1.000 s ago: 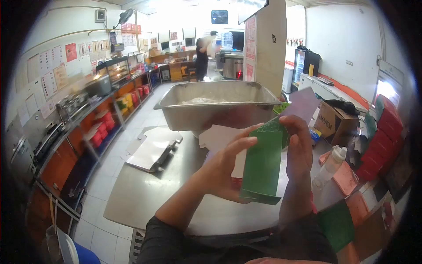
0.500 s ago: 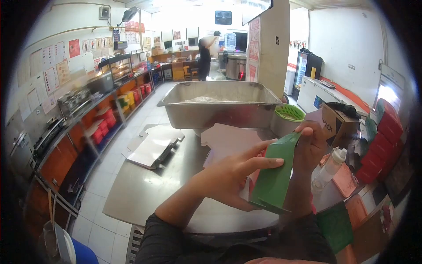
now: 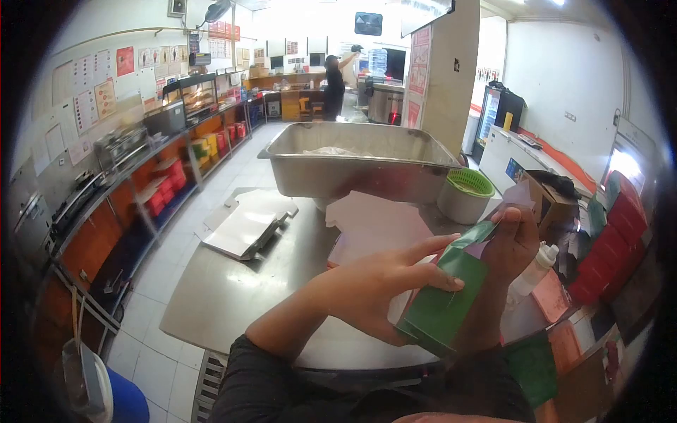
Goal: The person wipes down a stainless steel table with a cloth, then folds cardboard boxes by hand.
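Observation:
A partly folded green cardboard box [image 3: 446, 304] is held above the near right part of the steel table [image 3: 211, 303]. My left hand [image 3: 395, 285] wraps round its left side, with fingers over the green face. At the box's upper right end, my right hand [image 3: 513, 243] pinches a raised flap between thumb and fingers. A pale flap sticks up beyond that hand. Behind my left hand lies a stack of flat pale cardboard blanks [image 3: 377, 225]. Another stack of blanks [image 3: 247, 224] rests farther left on the table.
A large steel pan [image 3: 360, 173] stands at the table's back, with a green basket [image 3: 471, 182] beside it. On the right are a clear squeeze bottle [image 3: 532, 271], an open carton [image 3: 550, 201] and stacked red boxes [image 3: 610, 247]. Another person [image 3: 333, 88] stands far back.
My right hand has moved slightly right and down, and the flap at the box's upper end is bent differently. My left hand keeps its hold. The view has shifted slightly.

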The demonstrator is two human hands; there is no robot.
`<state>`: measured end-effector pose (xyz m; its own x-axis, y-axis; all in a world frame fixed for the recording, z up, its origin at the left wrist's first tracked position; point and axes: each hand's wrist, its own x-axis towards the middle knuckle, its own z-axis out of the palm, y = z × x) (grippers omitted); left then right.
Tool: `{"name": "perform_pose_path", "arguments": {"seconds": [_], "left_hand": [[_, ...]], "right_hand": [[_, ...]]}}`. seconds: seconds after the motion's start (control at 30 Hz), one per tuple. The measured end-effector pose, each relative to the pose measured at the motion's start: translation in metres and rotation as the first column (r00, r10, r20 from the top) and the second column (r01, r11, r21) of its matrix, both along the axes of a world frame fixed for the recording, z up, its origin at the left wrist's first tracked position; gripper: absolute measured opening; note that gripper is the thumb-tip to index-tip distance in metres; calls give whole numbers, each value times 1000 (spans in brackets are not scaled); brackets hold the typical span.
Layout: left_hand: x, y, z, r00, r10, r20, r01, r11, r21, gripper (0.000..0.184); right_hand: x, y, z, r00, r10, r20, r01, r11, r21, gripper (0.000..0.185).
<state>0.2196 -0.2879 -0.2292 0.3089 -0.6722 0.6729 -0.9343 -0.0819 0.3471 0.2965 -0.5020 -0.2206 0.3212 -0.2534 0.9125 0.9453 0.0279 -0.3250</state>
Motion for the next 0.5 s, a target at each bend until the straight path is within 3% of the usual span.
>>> {"name": "perform_pose_path", "arguments": {"seconds": [0.23, 0.37, 0.43, 0.5], "left_hand": [[10, 3, -5, 975, -158, -156, 150, 987, -63, 68], [14, 5, -3, 992, -98, -82, 98, 995, -12, 67], [12, 1, -3, 992, -43, -117, 40, 999, -26, 71], [17, -5, -6, 999, 39, -23, -41, 993, -107, 81]], "right_hand": [[-10, 4, 3, 987, 2, -161, 0, 1000, 12, 26], [-3, 0, 3, 985, -77, -156, 75, 997, -19, 27], [-1, 0, 3, 989, -69, -133, 69, 998, -1, 27], [-1, 1, 2, 994, -43, -101, 44, 999, 9, 25]]}}
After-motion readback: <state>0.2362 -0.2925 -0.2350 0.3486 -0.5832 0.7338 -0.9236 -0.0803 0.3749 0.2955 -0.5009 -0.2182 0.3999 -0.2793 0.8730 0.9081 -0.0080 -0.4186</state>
